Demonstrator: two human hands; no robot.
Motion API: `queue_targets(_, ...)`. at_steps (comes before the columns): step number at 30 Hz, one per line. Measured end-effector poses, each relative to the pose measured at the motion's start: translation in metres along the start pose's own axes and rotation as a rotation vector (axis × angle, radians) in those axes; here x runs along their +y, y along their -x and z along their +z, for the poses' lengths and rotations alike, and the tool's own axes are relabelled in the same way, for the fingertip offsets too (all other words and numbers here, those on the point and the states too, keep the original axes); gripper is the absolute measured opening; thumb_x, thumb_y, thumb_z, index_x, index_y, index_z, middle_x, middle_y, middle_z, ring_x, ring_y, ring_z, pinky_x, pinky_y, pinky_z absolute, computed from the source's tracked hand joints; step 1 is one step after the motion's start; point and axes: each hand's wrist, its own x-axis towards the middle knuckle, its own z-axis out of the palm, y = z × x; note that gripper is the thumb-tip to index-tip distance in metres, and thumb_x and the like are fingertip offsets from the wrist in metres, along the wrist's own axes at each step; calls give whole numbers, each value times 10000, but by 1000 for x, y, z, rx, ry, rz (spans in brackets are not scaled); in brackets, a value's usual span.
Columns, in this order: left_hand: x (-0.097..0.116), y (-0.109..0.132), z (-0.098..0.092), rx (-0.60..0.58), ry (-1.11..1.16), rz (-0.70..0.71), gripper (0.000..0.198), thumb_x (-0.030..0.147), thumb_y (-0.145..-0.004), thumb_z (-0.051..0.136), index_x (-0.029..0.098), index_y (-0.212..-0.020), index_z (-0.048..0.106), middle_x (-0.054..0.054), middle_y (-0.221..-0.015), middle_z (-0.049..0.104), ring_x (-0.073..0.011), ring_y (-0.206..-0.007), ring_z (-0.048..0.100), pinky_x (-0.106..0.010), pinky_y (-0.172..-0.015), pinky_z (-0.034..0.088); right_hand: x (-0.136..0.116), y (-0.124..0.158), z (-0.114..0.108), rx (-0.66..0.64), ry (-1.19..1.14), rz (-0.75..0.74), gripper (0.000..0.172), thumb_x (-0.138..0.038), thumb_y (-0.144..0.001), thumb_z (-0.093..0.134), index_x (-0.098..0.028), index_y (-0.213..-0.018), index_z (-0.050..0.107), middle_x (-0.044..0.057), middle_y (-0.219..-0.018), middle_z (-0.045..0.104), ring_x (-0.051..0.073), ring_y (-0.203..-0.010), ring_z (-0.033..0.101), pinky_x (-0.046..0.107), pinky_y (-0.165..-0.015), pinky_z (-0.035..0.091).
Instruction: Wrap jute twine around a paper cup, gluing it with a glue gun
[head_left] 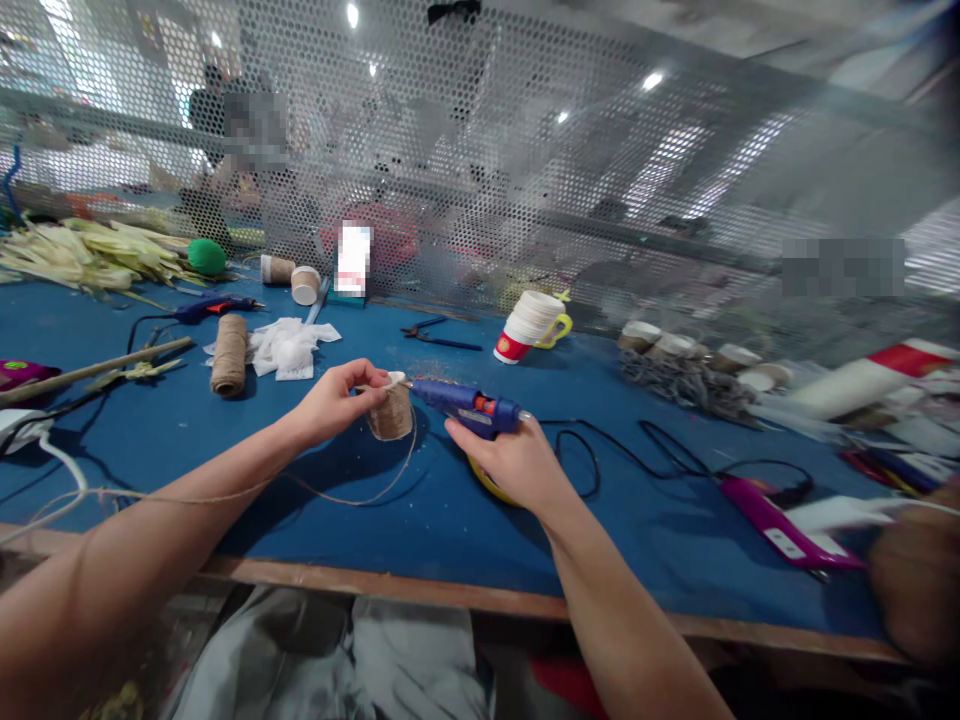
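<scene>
My left hand (346, 398) is closed on a small paper cup (391, 414) wrapped in brown twine, tilted above the blue table. A loose strand of twine (360, 501) hangs from the cup and runs left across my forearm. My right hand (517, 455) grips a blue hot glue gun (466, 402), its nozzle at the cup's rim. Whether the tip touches the cup I cannot tell. A black cord leads off to the right from the gun. Behind my left hand stands a spool of twine (229, 356), beside crumpled white tissue (288, 347).
Pliers (442, 335) lie at the back, near stacked white paper cups (523, 327). A second glue gun (217, 308) rests left. A purple power strip (787, 525) lies right, near twine-wrapped cups (675, 346). Perforated metal mesh (465, 130) closes off the table's back. A phone (352, 258) stands there.
</scene>
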Motion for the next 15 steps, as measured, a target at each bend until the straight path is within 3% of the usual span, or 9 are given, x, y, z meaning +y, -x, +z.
queue_targets(6,1,1,0,-5,18,21,141,266,-705,592,158,-700,503,-82,-929,634,-215,-1050,537,-361,-915,366,-5,2,0,-38,-63,37,188,-301,-710,542,-162,-593,589,-8,-471,524,123,-459,473,241,-448,393)
queue_targets(15,3,2,0,-34,131,9,126,238,-710,609,153,-706,516,-75,-916,631,-216,-1082,517,-365,-929,349,2,-1,-7,19,47,-1,203,-305,-719,528,-171,-578,585,16,-506,569,145,-496,539,265,-525,428)
